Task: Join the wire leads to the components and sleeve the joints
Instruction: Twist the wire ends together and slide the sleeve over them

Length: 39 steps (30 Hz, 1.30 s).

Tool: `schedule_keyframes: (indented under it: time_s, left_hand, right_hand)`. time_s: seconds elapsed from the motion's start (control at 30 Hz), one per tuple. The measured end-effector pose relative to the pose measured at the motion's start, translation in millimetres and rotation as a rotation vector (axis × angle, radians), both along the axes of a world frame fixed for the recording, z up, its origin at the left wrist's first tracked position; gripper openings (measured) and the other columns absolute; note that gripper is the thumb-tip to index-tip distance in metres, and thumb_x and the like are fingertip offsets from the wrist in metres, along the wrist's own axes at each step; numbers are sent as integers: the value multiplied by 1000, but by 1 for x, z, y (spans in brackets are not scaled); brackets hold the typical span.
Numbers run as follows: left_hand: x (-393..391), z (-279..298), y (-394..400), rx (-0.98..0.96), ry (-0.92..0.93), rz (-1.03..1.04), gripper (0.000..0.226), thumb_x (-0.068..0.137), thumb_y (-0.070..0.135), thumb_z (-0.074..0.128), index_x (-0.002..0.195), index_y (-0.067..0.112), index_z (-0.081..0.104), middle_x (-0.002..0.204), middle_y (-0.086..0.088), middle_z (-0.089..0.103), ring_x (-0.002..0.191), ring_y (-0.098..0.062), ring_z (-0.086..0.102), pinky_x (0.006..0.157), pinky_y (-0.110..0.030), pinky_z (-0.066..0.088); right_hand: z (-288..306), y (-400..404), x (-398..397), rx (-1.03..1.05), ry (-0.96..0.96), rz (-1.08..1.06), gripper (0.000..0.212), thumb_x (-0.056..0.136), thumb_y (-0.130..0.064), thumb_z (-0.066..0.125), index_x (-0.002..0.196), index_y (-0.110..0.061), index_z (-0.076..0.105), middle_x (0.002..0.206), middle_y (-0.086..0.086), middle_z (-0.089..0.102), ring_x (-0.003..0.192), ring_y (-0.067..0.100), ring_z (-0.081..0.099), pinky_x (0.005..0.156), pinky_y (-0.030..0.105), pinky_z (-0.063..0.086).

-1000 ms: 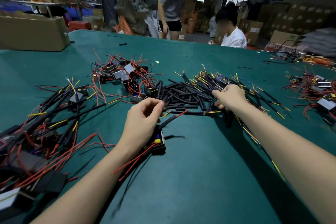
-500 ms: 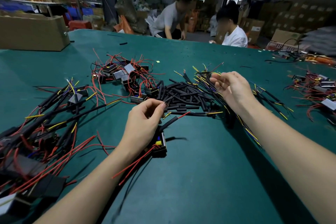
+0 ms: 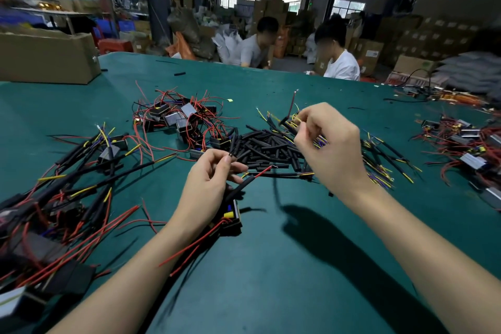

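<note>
Green covers the tabletop [image 3: 271,266], strewn with wiring. The left hand [image 3: 208,187] pinches a thin black lead end [image 3: 230,155] between thumb and forefinger, its grip pressed together above a black component [image 3: 231,215] with red wires lying under the wrist. The right hand [image 3: 329,144], raised above the pile of black sleeves [image 3: 265,148], pinches a sleeved red-tipped wire [image 3: 289,114] in curled fingers.

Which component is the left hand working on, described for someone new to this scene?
On the green table, look just below the left hand. There lies a black component with a yellow part on top, apart from the piles, the only one lying alone.
</note>
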State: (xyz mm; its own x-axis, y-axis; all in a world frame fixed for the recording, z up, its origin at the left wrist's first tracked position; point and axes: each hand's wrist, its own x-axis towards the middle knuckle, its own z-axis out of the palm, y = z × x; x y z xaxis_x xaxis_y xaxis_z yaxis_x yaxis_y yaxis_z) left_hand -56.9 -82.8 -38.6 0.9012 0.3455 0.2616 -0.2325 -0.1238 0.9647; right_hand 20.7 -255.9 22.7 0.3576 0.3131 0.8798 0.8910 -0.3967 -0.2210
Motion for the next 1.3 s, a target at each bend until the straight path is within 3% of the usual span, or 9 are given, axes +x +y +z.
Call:
schedule_keyframes:
  time_s: [0.2, 0.4, 0.63, 0.8, 0.9, 1.07, 1.13, 1.2, 1.3]
  left_hand:
    - [-2, 2, -1, -3, -3, -1, 18, 102, 16, 40, 98, 3, 51, 92, -6, 72, 73, -13, 65, 78, -63, 51]
    - [-1, 2, -1, 6, -8, 8, 18, 102, 17, 41, 98, 3, 51, 91, -6, 72, 72, -13, 64, 78, -57, 52]
    - [1, -4, 1, -51, -41, -26, 15, 102, 17, 40, 94, 10, 51, 85, -2, 73, 68, -10, 63, 68, -38, 52]
    - [2, -3, 0, -209, -81, -105, 16, 102, 12, 39, 89, 13, 48, 70, 9, 69, 58, -5, 63, 58, -20, 51]
    - [4, -3, 1, -294, -77, -128, 18, 101, 10, 40, 86, 14, 50, 68, 6, 66, 57, -7, 62, 59, -20, 54]
    - [6, -5, 1, -291, -53, -153, 18, 101, 14, 41, 86, 14, 51, 69, 6, 68, 65, -6, 65, 67, -21, 54]
    - [7, -5, 0, -301, -38, -160, 16, 102, 16, 40, 89, 14, 50, 74, 1, 73, 71, -10, 69, 69, -24, 53]
    - [8, -4, 1, -303, -14, -144, 16, 102, 17, 39, 89, 15, 48, 78, -4, 74, 72, -12, 69, 64, -23, 51]
    - [8, -3, 2, -272, 3, -119, 18, 102, 17, 39, 88, 15, 49, 71, -1, 73, 60, -6, 64, 51, -13, 45]
  right_hand:
    - [13, -12, -8, 196, 115, -90, 23, 81, -3, 56, 62, -3, 42, 68, 15, 55, 64, 28, 52, 54, 36, 40]
    - [26, -31, -15, 542, 298, -27, 28, 84, -11, 53, 62, -20, 38, 69, 15, 64, 51, 15, 66, 43, 29, 48]
    - [-3, 3, -35, 29, -10, -87, 23, 90, -12, 59, 71, -8, 46, 53, 0, 50, 45, 15, 49, 46, 32, 43]
    - [-39, 44, -46, 154, 630, 348, 21, 88, -10, 66, 78, -18, 49, 61, -1, 63, 49, 12, 62, 46, 28, 52]
    - [-46, 49, -42, 262, 766, 420, 19, 82, -7, 70, 81, -22, 59, 70, 4, 67, 54, 17, 63, 49, 23, 49]
    - [-48, 44, -41, 148, 678, 245, 19, 84, -6, 70, 78, -24, 70, 76, 3, 72, 69, 19, 64, 69, 35, 53]
    - [-40, 42, -44, 176, 576, 205, 14, 86, -7, 67, 82, -20, 67, 78, 2, 68, 73, 10, 61, 70, 25, 47]
    - [-23, 36, -45, 275, 398, 167, 10, 89, -8, 63, 86, -17, 63, 79, -4, 62, 74, 1, 56, 71, 16, 41]
    - [3, 21, -43, 415, 280, 180, 10, 92, -12, 59, 88, -22, 58, 73, -7, 58, 69, 14, 59, 68, 28, 47]
